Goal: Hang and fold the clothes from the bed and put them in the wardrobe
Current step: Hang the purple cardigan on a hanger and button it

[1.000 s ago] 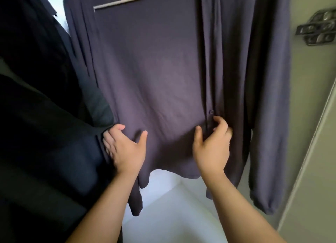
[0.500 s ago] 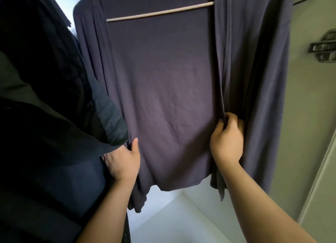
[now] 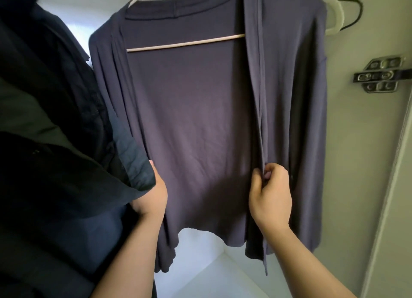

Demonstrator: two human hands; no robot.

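Right hand (image 3: 270,193) has closed, pinching the front band (image 3: 260,119) of the cardigan (image 3: 189,119), at five o'clock below the hanger (image 3: 185,43) in the wardrobe (image 3: 361,153). The left hand (image 3: 153,193) is half hidden by dark clothes (image 3: 55,164), its grip unclear. Probably best to draw the band gently downward, evening both fronts.

A hanger (image 3: 185,42) holds up a purple-grey cardigan (image 3: 196,119) inside the wardrobe (image 3: 356,164). The cardigan hangs open at the front, so the hanger's pale wooden stick shows across it. Dark clothes (image 3: 44,141) hang just beside it on the left. Below is the white wardrobe floor (image 3: 211,277); the cardigan hangs above it.
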